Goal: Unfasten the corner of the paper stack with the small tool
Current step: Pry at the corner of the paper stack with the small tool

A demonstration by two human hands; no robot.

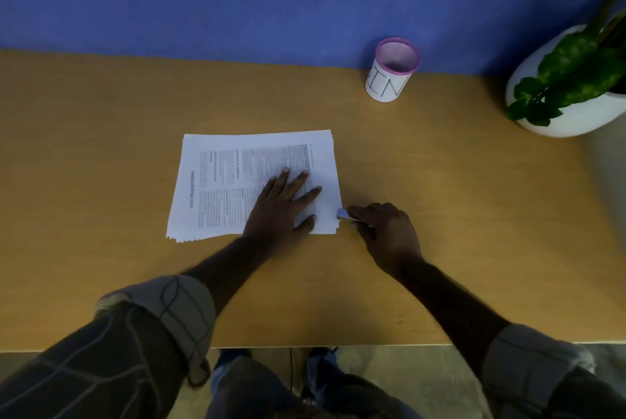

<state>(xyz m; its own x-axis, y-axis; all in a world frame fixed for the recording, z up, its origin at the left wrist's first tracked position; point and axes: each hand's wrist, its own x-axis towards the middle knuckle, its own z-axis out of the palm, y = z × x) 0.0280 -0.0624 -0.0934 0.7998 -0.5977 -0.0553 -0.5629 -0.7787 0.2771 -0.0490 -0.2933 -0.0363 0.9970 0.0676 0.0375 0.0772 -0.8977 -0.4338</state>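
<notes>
A stack of printed paper (220, 181) lies flat on the wooden desk (440, 181), its text running sideways. My left hand (281, 205) rests palm down on the right half of the stack, fingers spread. My right hand (386, 232) sits just right of the stack's near right corner, fingers closed around a small tool (342, 214). The tool's pale bluish tip touches that corner's edge. The rest of the tool is hidden inside my fist.
A white cup with a pink rim (393, 70) stands at the back of the desk against the blue wall. A white pot with a green plant (569, 90) sits at the far right. The desk's near edge (338, 346) runs just below my forearms.
</notes>
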